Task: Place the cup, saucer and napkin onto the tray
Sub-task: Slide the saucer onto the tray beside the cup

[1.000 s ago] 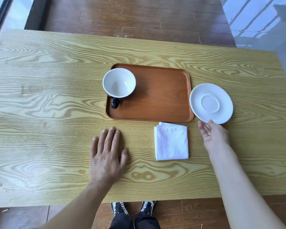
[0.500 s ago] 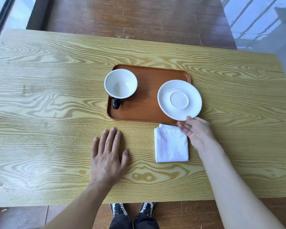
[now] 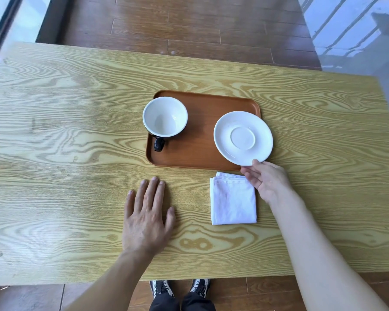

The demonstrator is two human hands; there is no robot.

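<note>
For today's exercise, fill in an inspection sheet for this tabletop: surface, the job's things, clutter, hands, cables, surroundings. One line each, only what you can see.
Surface: wooden table with strong grain.
Job's things: cup upright and empty at the left end of the tray, handle toward the person; saucer over the tray's right end, overhanging its edge, whether it rests there cannot be told; folded napkin on the table, in front of the tray.
Clutter: nothing seen.
Hands: right hand holds the saucer's near rim; left hand flat on the table, holding nothing.
Cables: nothing seen.
Surroundings: wood plank floor; the person's shoes below the table edge.
</note>
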